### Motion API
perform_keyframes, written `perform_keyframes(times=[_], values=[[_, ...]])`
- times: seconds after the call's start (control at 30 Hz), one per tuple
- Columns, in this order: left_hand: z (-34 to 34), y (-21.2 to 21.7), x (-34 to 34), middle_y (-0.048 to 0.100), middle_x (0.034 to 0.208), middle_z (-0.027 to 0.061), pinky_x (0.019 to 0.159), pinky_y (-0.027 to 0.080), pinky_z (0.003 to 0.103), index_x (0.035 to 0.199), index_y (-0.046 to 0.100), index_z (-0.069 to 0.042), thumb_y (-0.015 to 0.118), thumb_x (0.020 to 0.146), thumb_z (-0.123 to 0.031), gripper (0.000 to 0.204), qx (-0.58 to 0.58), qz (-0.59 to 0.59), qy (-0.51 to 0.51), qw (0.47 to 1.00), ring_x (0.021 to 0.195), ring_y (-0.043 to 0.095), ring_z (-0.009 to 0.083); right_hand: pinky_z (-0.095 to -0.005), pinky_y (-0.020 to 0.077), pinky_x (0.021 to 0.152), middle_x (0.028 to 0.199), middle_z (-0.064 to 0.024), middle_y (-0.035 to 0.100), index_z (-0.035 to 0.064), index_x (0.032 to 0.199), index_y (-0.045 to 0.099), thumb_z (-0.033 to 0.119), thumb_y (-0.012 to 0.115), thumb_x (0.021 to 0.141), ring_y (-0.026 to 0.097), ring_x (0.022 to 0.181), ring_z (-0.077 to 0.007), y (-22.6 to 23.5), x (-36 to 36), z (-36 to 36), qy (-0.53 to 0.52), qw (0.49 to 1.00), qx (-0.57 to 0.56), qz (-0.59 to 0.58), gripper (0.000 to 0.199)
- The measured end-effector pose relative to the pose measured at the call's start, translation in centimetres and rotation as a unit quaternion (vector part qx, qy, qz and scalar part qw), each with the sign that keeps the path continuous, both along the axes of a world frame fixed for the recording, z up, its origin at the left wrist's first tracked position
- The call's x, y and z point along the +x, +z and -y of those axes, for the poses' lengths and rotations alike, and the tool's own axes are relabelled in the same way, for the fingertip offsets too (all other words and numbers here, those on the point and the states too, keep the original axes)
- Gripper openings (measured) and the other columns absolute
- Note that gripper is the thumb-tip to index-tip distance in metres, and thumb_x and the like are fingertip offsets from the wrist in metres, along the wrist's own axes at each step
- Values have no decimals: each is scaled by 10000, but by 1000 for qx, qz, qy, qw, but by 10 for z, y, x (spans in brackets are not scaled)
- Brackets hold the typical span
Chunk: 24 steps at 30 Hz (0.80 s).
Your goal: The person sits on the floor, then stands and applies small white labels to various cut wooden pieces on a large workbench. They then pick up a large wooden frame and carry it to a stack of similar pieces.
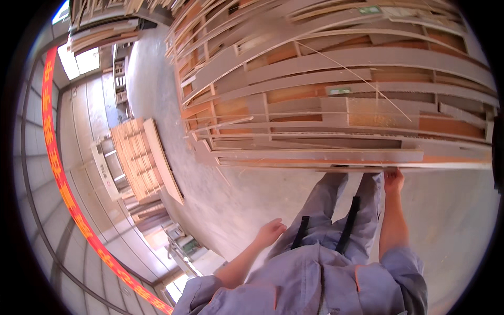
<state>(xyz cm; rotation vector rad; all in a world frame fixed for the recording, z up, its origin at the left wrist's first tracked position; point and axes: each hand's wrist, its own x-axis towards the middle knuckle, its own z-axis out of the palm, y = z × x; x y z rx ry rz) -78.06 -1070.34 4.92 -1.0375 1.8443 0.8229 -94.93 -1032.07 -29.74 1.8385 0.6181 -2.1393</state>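
A large heap of flat wooden boards and strips (315, 62) spreads in front of me, grey-brown and orange, lying at many angles. My right hand (394, 181) is at its near edge, the fingers closed around a thin wooden strip (362, 169) that runs sideways in front of my legs. Part of those fingers is hidden behind the strip. My left hand (272, 232) hangs beside my left thigh, away from the boards. It holds nothing, and its fingers are loosely bent and apart.
Left of the heap runs a concrete floor (210, 197). Farther left stand a stack of pale planks (137, 157) with a long board (164, 160) leaning along it, and a machine (184, 244). More lumber (102, 37) is piled at the far left. A red banner (73, 205) crosses the wall.
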Motion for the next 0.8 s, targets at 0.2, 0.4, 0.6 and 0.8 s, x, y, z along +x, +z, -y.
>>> perform_keyframes(times=[0.2, 0.4, 0.6, 0.8], values=[[38, -37, -15, 630, 991, 107, 797, 471, 300, 1217, 498, 12, 594, 850, -330, 511, 22, 15, 34, 999, 887, 603, 185, -397, 461, 821, 949, -82, 573, 44, 986, 552, 170, 543, 862, 556, 910, -235, 55, 4, -6, 51, 995, 84, 12, 177], [122, -136, -5, 541, 1126, 100, 732, 500, 419, 1285, 414, -80, 608, 806, -487, 658, 30, 21, 491, 870, 964, 560, 259, -336, 502, 654, 774, -44, 597, 72, 848, 555, 162, 557, 863, 603, 751, -205, 151, -33, 13, 124, 981, 146, -12, 91], [167, -192, -52, 541, 879, 123, 633, 506, 421, 1136, 473, -95, 565, 849, -454, 468, 63, -160, 821, 544, 704, 564, 250, -300, 486, 591, 762, -46, 594, 75, 843, 545, 154, 555, 845, 595, 716, -192, 228, -68, 70, 149, 969, 195, -22, 80], [181, -178, -38, 480, 621, 91, 629, 478, 444, 924, 451, -90, 592, 837, -298, 265, 119, -242, 781, 563, 595, 506, 272, -312, 440, 611, 752, -11, 548, 89, 853, 559, 130, 535, 755, 533, 686, -147, 244, -88, 65, 140, 968, 193, -84, 108]])
